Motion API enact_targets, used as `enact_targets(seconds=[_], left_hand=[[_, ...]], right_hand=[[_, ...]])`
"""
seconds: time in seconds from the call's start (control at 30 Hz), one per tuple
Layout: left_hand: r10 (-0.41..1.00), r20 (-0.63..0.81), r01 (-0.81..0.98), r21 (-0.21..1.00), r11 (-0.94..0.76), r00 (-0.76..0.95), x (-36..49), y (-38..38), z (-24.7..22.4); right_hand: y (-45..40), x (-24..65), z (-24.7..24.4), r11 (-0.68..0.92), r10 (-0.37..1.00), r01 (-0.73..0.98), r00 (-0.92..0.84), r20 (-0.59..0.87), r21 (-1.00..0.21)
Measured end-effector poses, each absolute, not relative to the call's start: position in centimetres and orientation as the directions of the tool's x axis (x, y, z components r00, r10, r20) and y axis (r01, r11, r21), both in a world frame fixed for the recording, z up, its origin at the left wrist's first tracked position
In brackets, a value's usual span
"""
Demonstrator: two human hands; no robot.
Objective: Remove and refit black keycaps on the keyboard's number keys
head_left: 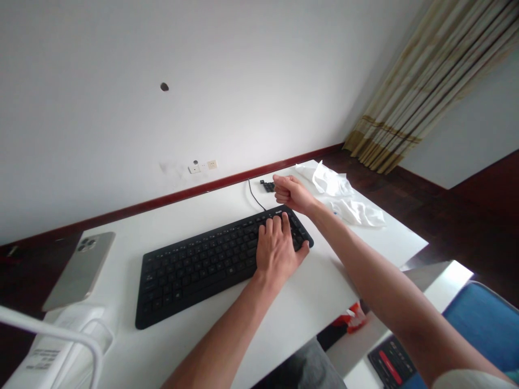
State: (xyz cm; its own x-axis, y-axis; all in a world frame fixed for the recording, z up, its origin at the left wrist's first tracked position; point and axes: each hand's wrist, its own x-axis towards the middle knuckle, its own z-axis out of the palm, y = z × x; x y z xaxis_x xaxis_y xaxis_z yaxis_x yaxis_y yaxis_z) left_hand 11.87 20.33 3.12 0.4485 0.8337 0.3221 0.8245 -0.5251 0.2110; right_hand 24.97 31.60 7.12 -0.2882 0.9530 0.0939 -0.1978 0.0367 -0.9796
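Note:
A black keyboard (198, 273) lies slanted across the white desk, its cord (255, 197) running back toward the wall. My left hand (278, 246) rests on the keyboard's right part, fingers laid out over the keys and thumb spread at the near right edge. Above the keyboard's far right corner is my right hand (292, 193), its fingers curled closed in a pinch. Whatever it may hold is too small or hidden to make out. Just left of it, small black pieces that look like loose keycaps (266, 186) lie grouped on the desk, partly covered by that hand.
Crumpled white plastic wrapping (334, 181) lies at the desk's right end. On the left are a phone (81, 267), camera side up, and a white device (60, 346) with a white cable (52, 330). A blue chair (484, 319) stands at the lower right.

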Motion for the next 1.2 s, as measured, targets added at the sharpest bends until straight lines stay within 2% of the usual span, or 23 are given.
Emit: enact_targets(seconds=[0.1, 0.2, 0.27, 0.53, 0.67, 0.97, 1.2], left_hand=[[0.839, 0.321, 0.828, 0.218, -0.516, 0.438, 11.9, 20.4, 3.1], [0.843, 0.322, 0.831, 0.222, -0.509, 0.430, 11.9, 20.4, 3.1], [0.842, 0.325, 0.829, 0.227, -0.511, 0.430, 11.9, 20.5, 3.2], [0.820, 0.358, 0.796, 0.260, -0.547, 0.447, 11.7, 20.7, 2.9], [0.812, 0.350, 0.782, 0.265, -0.564, 0.467, 11.6, 21.0, 3.1], [0.797, 0.341, 0.764, 0.261, -0.589, 0.498, 11.1, 23.3, 3.4], [0.796, 0.342, 0.715, 0.356, -0.601, 0.499, 11.7, 25.2, 3.9]], right_hand=[[31.7, 24.6, 6.5, 0.002, 0.939, -0.183, -0.336, 0.065, -0.983], [31.8, 24.6, 5.8, 0.036, 0.937, -0.020, -0.346, 0.041, -0.999], [32.0, 24.9, 5.5, 0.063, 0.942, 0.057, -0.333, 0.040, -0.996], [32.4, 26.0, 5.6, 0.136, 0.972, 0.159, -0.214, 0.100, -0.978], [33.3, 26.3, 4.1, 0.230, 0.973, 0.147, -0.048, 0.226, -0.962], [35.2, 26.8, 1.3, 0.334, 0.918, 0.113, 0.187, 0.350, -0.936], [35.6, 27.6, 0.9, 0.303, 0.906, 0.091, 0.281, 0.317, -0.949]])
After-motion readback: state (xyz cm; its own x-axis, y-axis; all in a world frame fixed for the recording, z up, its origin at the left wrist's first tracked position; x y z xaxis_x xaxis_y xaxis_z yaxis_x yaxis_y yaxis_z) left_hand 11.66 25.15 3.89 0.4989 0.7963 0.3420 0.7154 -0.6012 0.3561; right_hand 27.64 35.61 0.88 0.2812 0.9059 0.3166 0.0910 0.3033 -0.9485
